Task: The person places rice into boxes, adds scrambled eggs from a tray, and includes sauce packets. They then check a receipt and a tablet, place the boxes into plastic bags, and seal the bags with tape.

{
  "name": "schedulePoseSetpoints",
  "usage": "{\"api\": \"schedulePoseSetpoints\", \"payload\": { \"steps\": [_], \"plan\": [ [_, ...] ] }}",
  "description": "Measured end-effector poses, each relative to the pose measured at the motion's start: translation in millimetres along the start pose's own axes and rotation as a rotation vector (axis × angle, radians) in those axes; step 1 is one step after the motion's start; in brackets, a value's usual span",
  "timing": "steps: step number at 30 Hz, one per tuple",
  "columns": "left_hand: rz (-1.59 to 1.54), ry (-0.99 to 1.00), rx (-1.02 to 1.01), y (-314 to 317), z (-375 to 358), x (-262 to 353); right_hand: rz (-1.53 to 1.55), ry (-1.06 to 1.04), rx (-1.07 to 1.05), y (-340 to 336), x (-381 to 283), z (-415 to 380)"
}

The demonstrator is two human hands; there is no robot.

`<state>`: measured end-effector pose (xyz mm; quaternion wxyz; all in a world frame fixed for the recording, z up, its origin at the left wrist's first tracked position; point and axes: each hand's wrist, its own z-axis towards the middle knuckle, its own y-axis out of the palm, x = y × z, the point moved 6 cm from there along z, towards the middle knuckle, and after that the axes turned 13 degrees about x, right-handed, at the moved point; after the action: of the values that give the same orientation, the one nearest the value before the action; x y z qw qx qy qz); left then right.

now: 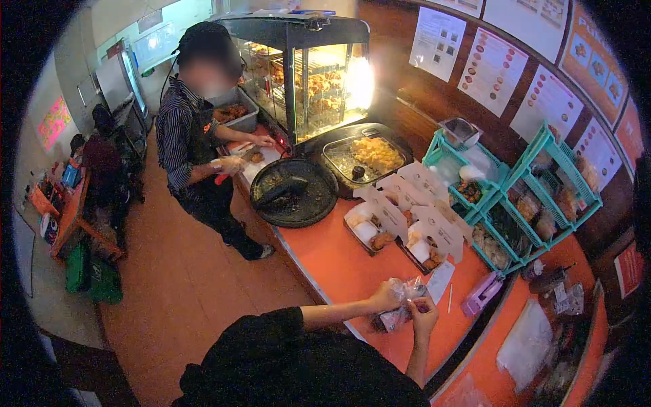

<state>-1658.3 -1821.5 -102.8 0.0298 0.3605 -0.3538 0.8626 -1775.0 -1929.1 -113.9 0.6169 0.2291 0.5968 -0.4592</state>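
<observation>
Over the orange counter (319,247), both of my hands are at the top of a clear plastic bag (393,319) with dark contents. My left hand (386,296) has its fingers closed on the bag's gathered top. Just to the right, my right hand (424,313) pinches at the same bag top, its fingertips near the plastic. Beyond my hands stand open cardboard boxes (424,252) holding white rice and fried pieces. A white paper slip (439,280) and a thin white stick (450,298) lie beside them.
A co-worker (203,129) stands at the far left end of the counter, beside a lit food warmer (325,81). Nearer are a round black tray (293,192) and a pan of yellow food (377,154). Teal baskets (522,203), a pink-purple item (483,293) and plastic bags (525,346) occupy the right.
</observation>
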Motion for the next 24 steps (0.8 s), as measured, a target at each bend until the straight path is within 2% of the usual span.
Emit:
{"api": "schedulePoseSetpoints", "payload": {
  "steps": [2,5,6,7,8,10,11,12,14,15,16,17,18,20,21,22,23,24],
  "plan": [
    [0.016,-0.017,-0.051,1.7,-1.7,-2.9,0.062,0.097,-0.08,3.0,6.3,0.6],
    [0.009,-0.037,-0.079,10.8,-6.8,-12.6,0.04,0.042,-0.131,2.8,-1.5,2.2],
    [-0.092,-0.018,0.018,6.2,-7.5,-11.0,0.04,0.04,-0.13,3.5,-5.8,2.0],
    [-0.193,0.0,0.113,1.8,-8.3,-10.1,-0.059,-0.026,-0.125,4.7,-12.5,0.8],
    [-0.195,-0.002,0.111,0.8,-8.2,-9.3,-0.158,-0.091,-0.119,5.5,-21.8,-0.9],
    [-0.191,-0.042,-0.018,6.2,-6.3,-11.4,-0.272,-0.168,-0.139,6.9,-38.2,-1.4],
    [-0.192,-0.044,-0.021,0.9,-3.1,-8.5,-0.383,-0.249,-0.158,8.7,-43.3,-2.7],
    [-0.239,-0.023,-0.003,-6.7,0.4,-3.4,-0.382,-0.245,-0.158,9.8,-40.7,-2.4],
    [-0.286,-0.005,0.012,-7.1,0.8,-2.9,-0.506,-0.494,-0.079,10.4,-42.9,-0.8],
    [-0.175,-0.007,-0.051,8.0,-0.1,-12.3,-0.505,-0.491,-0.08,7.5,-37.3,4.2],
    [-0.066,-0.013,-0.114,22.8,-4.4,-21.1,-0.501,-0.417,0.015,-6.1,-28.5,13.9],
    [-0.069,-0.02,-0.115,20.5,-5.6,-18.5,-0.499,-0.342,0.108,-19.2,-21.7,19.5],
    [-0.061,-0.043,-0.104,11.3,-4.4,-14.9,-0.503,-0.331,0.107,-22.4,-24.9,19.3],
    [-0.074,-0.045,-0.146,-3.6,-4.8,-3.5,-0.285,-0.152,-0.145,-23.6,-26.2,14.5],
    [-0.191,-0.087,-0.085,-15.4,-2.9,2.7,-0.208,-0.062,-0.243,-21.8,-40.0,8.4],
    [-0.305,-0.135,-0.021,-21.2,-2.7,5.5,-0.194,-0.111,-0.299,-17.3,-48.9,2.9],
    [-0.326,-0.131,-0.056,-13.6,-5.8,5.7,-0.177,-0.165,-0.359,-13.0,-55.3,-1.9],
    [-0.312,-0.131,-0.017,-9.7,-8.0,1.3,-0.186,-0.138,-0.337,-14.1,-53.1,-2.8]
  ]
}}
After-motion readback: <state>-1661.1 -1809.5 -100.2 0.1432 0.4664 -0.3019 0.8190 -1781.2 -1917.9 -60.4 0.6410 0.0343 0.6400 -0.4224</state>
